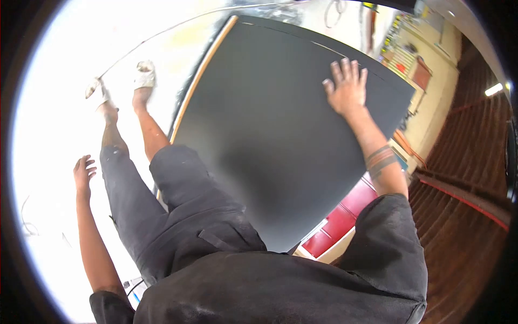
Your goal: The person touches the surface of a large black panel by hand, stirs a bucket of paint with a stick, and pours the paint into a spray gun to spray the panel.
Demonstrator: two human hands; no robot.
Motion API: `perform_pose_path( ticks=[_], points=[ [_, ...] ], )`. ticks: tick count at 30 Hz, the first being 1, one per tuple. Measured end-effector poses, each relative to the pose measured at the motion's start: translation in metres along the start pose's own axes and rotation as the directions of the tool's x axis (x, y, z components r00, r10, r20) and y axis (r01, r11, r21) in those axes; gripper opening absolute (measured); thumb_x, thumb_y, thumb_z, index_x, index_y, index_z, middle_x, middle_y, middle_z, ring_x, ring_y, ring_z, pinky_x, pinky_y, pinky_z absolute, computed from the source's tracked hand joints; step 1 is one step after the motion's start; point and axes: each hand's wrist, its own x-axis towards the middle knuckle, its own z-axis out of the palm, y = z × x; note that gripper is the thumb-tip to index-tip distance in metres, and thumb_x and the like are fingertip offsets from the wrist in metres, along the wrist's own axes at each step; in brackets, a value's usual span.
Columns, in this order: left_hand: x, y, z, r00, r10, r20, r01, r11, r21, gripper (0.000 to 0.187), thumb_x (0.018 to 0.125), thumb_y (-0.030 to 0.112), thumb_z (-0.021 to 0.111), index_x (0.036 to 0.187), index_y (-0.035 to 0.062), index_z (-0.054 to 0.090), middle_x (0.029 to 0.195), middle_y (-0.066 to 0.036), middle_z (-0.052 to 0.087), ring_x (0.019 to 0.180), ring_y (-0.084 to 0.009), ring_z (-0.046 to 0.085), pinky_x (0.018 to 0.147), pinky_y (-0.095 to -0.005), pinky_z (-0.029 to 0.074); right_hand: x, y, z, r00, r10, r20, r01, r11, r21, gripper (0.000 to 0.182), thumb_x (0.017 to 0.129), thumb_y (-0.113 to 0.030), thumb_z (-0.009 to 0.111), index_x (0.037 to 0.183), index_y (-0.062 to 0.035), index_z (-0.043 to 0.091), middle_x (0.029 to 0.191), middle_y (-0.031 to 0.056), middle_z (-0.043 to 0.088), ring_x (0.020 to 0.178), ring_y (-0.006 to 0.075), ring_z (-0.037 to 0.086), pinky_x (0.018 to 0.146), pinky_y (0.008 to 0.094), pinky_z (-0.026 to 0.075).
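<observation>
My right hand (348, 93) lies on a large dark grey board (270, 102), near its far right edge, with the fingers spread. The board is flat and smooth, and a pale wood-coloured strip (202, 67) runs along its left edge. A thin light line (329, 48) crosses the surface close to the far edge. Away from the board, my left hand (84, 171) hangs at my side over the bright floor, holding nothing, its fingers slightly bent and apart. My thigh (189, 178) is up against the near left edge of the board.
A thin cable (143, 42) trails across the pale floor beyond my feet. Red drawers or panels (342, 221) stand below the right side of the board. Farther right are shelves with small items (402, 59) and a brown corrugated surface (458, 259).
</observation>
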Motion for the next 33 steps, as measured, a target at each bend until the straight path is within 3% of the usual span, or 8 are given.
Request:
perform_pose_path(
  ticks=[4,6,8,12,16,23,27,33],
  points=[
    [0.008,0.002,0.002,0.999,0.033,0.026,-0.033,0.999,-0.019,0.039,0.102,0.035,0.046,0.119,0.0047,0.063,0.100,-0.005,0.065,0.078,-0.0117,0.058,0.070,-0.0273,0.047,-0.110,-0.022,-0.007,0.964,-0.262,0.035,0.249,0.945,0.210,0.065,0.099,-0.051,0.040,0.152,-0.0159,0.037,0.161,0.0113,0.028,0.151,0.0340,0.016,0.122,0.0570,0.009],
    [0.010,0.004,0.000,0.997,0.048,0.053,-0.045,0.997,-0.055,0.039,0.102,0.035,0.046,0.120,0.0045,0.063,0.100,-0.005,0.065,0.077,-0.0115,0.058,0.069,-0.0270,0.047,-0.137,-0.004,-0.023,0.971,-0.235,0.053,0.215,0.943,0.253,0.061,0.098,-0.051,0.043,0.151,-0.0208,0.040,0.160,0.0087,0.030,0.151,0.0323,0.017,0.122,0.0573,0.009],
    [0.011,0.009,-0.006,0.994,0.078,0.075,-0.076,0.996,-0.037,0.040,0.102,0.035,0.046,0.121,0.0043,0.062,0.101,-0.006,0.064,0.078,-0.0112,0.058,0.070,-0.0269,0.047,-0.135,0.028,-0.038,0.994,-0.087,0.070,0.072,0.979,0.190,0.058,0.098,-0.050,0.043,0.151,-0.0237,0.042,0.160,0.0078,0.030,0.151,0.0315,0.018,0.121,0.0572,0.010],
    [0.018,0.021,-0.018,0.988,0.121,0.099,-0.123,0.992,0.014,0.040,0.103,0.036,0.046,0.122,0.0047,0.062,0.103,-0.006,0.065,0.080,-0.0118,0.059,0.072,-0.0271,0.048,-0.103,0.094,-0.006,0.951,0.264,-0.162,-0.267,0.964,0.005,0.058,0.101,-0.046,0.040,0.153,-0.0219,0.036,0.160,0.0105,0.030,0.150,0.0350,0.020,0.120,0.0596,0.013],
    [0.019,0.045,-0.049,0.982,0.163,0.093,-0.167,0.985,0.037,0.041,0.103,0.036,0.046,0.125,0.0054,0.061,0.107,-0.006,0.065,0.085,-0.0129,0.059,0.076,-0.0281,0.049,-0.111,0.056,0.000,0.952,0.279,-0.129,-0.290,0.954,-0.076,0.059,0.101,-0.045,0.039,0.154,-0.0185,0.036,0.160,0.0114,0.030,0.150,0.0348,0.020,0.120,0.0574,0.014],
    [0.010,0.051,-0.104,0.990,0.127,0.068,-0.139,0.964,0.227,0.045,0.103,0.039,0.045,0.129,0.0054,0.060,0.112,-0.007,0.065,0.088,-0.0130,0.058,0.080,-0.0289,0.048,-0.242,-0.089,-0.027,0.988,-0.125,0.090,0.098,0.962,0.254,0.059,0.101,-0.042,0.040,0.153,-0.0131,0.036,0.161,0.0097,0.027,0.151,0.0313,0.016,0.123,0.0535,0.009],
    [-0.002,0.046,-0.115,0.989,0.147,0.028,-0.149,0.947,0.284,0.046,0.103,0.040,0.045,0.128,0.0047,0.061,0.112,-0.007,0.065,0.087,-0.0133,0.058,0.081,-0.0299,0.048,-0.297,-0.112,-0.022,0.947,-0.299,0.120,0.226,0.881,0.415,0.059,0.099,-0.041,0.046,0.152,-0.0160,0.039,0.159,0.0072,0.032,0.151,0.0270,0.018,0.123,0.0526,0.010],
    [-0.005,0.024,-0.113,0.980,0.178,0.091,-0.195,0.948,0.252,0.047,0.102,0.041,0.044,0.128,0.0048,0.061,0.115,-0.008,0.065,0.090,-0.0140,0.059,0.082,-0.0303,0.048,-0.227,-0.035,-0.015,0.968,0.147,-0.203,-0.124,0.985,0.122,0.051,0.100,-0.035,0.046,0.148,-0.0174,0.045,0.155,0.0063,0.039,0.147,0.0293,0.029,0.119,0.0571,0.019]
  ],
)
